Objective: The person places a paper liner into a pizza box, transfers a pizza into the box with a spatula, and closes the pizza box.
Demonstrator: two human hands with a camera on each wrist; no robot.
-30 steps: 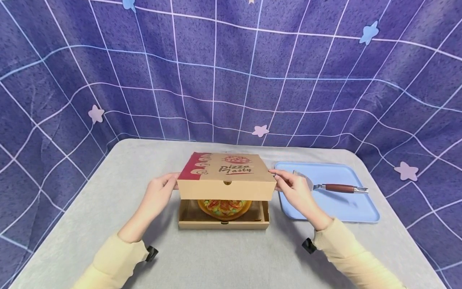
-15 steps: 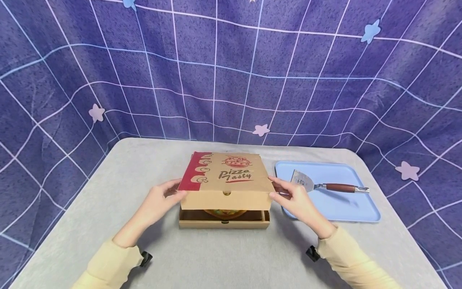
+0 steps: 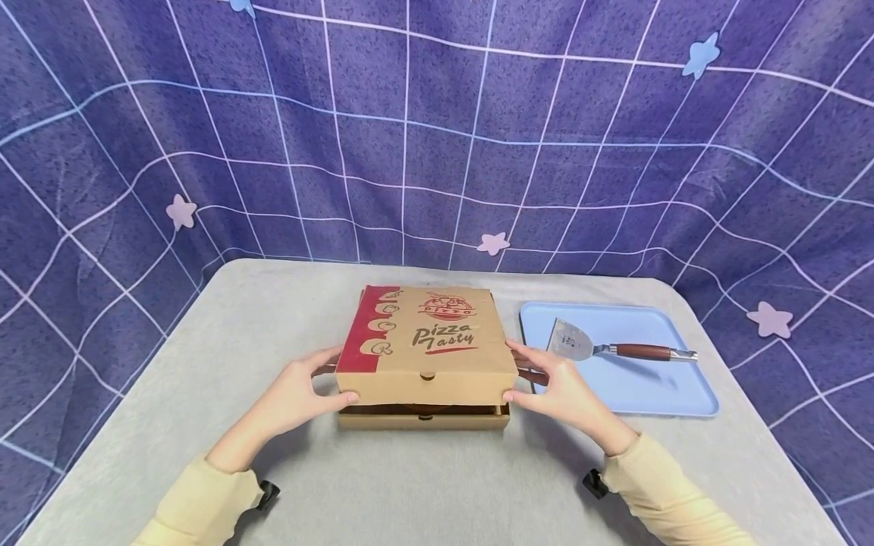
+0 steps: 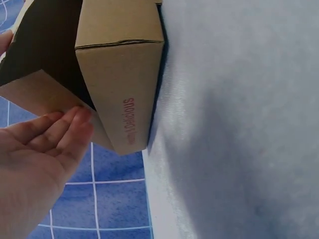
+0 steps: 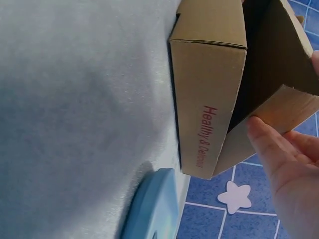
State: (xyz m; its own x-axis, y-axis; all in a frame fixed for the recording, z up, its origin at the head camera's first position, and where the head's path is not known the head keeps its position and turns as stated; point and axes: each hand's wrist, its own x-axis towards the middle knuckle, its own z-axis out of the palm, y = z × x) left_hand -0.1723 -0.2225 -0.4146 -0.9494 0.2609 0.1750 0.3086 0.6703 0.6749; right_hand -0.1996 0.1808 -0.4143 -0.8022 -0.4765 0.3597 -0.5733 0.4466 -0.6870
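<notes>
A brown cardboard pizza box (image 3: pixel 423 422) sits mid-table with its lid (image 3: pixel 451 334) tilted a little way up; a dark gap shows along the front. Red trim and "Pizza Tasty" print mark the lid. My left hand (image 3: pixel 300 394) holds the lid's left side, thumb at the front corner, fingers against the side flap (image 4: pixel 45 92). On the opposite side my right hand (image 3: pixel 563 387) grips the lid likewise, its fingers (image 5: pixel 269 142) on the right flap. Whatever lies inside the box is almost wholly hidden now.
Right of the box lies a light blue tray (image 3: pixel 635 398). On it rests a spatula (image 3: pixel 642 352) with a metal blade and a brown handle. A purple-blue curtain (image 3: pixel 437 136) with a grid and stars hangs behind the grey table (image 3: pixel 423 493).
The lid has swung down toward the base, covering the pizza that showed before. Both hands moved down with it, and their thumbs came round to the lid's front corners.
</notes>
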